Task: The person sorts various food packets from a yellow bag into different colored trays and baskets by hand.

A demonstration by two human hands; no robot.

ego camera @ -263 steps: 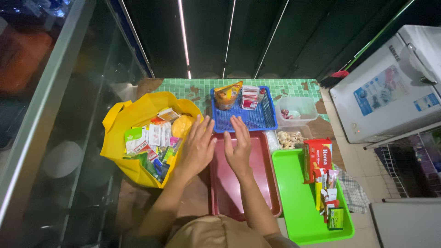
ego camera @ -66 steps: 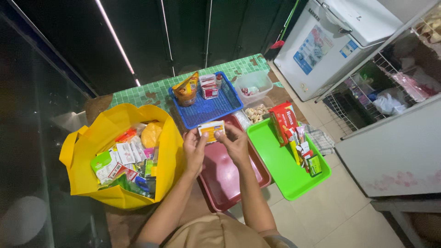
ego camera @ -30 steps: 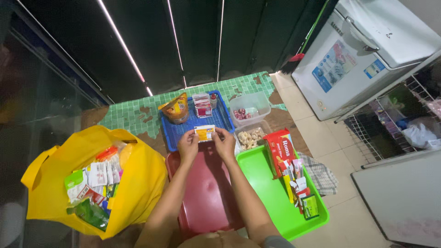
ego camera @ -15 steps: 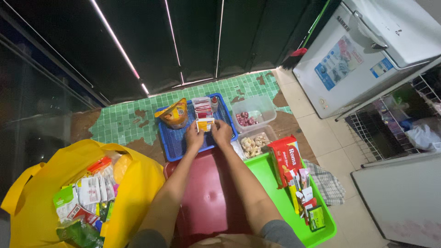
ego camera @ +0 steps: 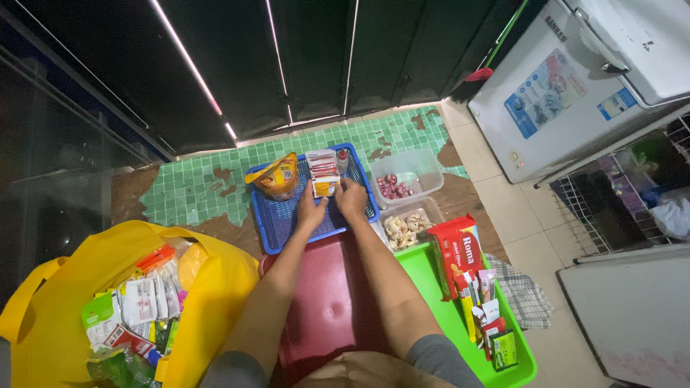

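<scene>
Both hands hold one small packet (ego camera: pixel 325 187) over the blue basket (ego camera: pixel 280 223). The left hand (ego camera: pixel 310 210) has its grip closed on the packet's left edge, the right hand (ego camera: pixel 351 199) on the right edge. The packet's long axis lies left to right, its face upward, just below a stack of similar packets (ego camera: pixel 323 164).

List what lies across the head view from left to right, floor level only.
Yellow bag → blue tray → small packet held by both hands → green tray → checked cloth → white freezer.
</scene>
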